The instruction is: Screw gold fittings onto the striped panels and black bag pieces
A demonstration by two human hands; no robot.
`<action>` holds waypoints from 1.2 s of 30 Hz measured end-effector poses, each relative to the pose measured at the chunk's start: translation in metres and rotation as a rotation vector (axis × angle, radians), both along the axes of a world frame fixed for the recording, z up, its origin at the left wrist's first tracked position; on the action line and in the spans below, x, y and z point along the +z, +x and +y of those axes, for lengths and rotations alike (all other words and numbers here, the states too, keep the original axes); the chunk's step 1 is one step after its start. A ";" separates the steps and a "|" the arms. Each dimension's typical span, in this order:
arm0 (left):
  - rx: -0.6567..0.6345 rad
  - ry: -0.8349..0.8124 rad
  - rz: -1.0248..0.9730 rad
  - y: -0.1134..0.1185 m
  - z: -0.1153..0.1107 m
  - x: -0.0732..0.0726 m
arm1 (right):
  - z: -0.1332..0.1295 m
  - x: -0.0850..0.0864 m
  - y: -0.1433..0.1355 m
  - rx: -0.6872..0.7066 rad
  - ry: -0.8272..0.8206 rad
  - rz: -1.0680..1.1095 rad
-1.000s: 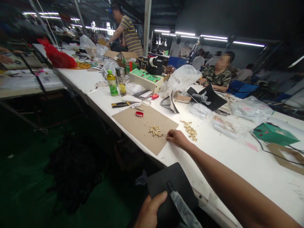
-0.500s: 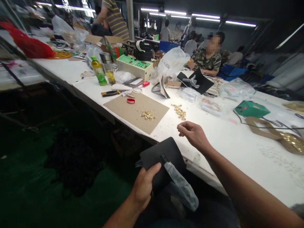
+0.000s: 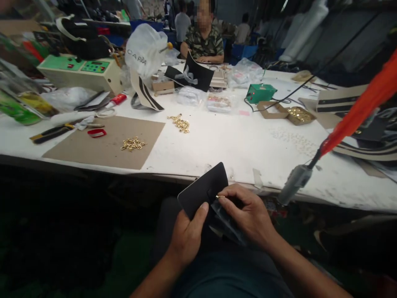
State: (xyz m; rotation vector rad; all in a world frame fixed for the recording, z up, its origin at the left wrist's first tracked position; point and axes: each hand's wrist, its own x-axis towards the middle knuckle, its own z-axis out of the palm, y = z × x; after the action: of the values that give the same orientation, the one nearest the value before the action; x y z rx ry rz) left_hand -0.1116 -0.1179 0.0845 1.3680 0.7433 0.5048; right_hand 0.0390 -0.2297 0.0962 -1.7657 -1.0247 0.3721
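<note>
My left hand [image 3: 190,234] grips a black leather-like panel [image 3: 201,186] by its lower edge, thumb on top, above my lap. My right hand [image 3: 248,211] pinches a small gold metal piece [image 3: 220,196] between thumb and fingertips, right at the panel's strap. The strap is wrapped in thin plastic film [image 3: 228,223] and runs down beneath my right hand, partly hidden. On the table ahead lie a pile of gold ring-like pieces [image 3: 133,144] on a brown board [image 3: 102,155], and a second pile of small gold pieces [image 3: 180,123] beside it.
Pliers [image 3: 52,133] and a red tape ring [image 3: 96,133] lie at the left. A green box with a cable [image 3: 260,93] and a carton of gold parts [image 3: 299,116] stand at the right. An orange-wrapped cord [image 3: 359,103] hangs at the right. A person sits across the table.
My right hand has come from above the table down to the panel, carrying the small gold piece. The panel has tilted in my left hand. The view has swung to the right.
</note>
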 end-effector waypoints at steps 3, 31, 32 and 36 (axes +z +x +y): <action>-0.057 0.031 -0.009 0.012 -0.013 0.007 | -0.011 -0.003 0.004 -0.011 0.055 -0.042; -0.071 0.177 0.044 0.024 -0.046 0.001 | -0.038 -0.001 0.011 -0.048 0.166 -0.197; -0.074 0.183 0.052 0.023 -0.047 0.000 | -0.038 -0.002 0.011 -0.042 0.165 -0.218; -0.079 0.156 0.070 0.020 -0.049 -0.002 | -0.037 -0.009 0.011 -0.008 0.138 -0.327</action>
State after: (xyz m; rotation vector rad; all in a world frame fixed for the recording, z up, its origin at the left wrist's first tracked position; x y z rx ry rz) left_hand -0.0918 -0.1666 0.0827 1.5611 0.7155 0.4617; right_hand 0.0504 -0.2666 0.0874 -1.7384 -1.2402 0.0037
